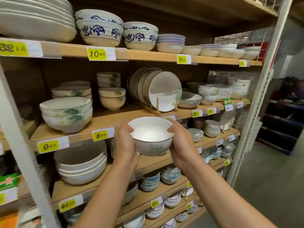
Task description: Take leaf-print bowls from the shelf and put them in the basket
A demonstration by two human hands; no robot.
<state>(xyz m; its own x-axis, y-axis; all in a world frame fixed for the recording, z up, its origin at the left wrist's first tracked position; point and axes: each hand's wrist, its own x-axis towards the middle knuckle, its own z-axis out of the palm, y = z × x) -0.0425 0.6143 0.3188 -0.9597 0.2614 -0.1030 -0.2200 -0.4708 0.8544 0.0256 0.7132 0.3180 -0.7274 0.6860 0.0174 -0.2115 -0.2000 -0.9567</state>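
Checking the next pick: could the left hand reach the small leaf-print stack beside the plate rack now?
Probably not yet: the left hand and right hand both grip a bowl. The stack itself looks unobstructed.

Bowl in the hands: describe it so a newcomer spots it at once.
Find the wooden shelf with the upright plates. Below those plates, the left hand and right hand hold one bowl. Unlike the stacked bowls around, it is off the shelf, white inside, dark-rimmed.
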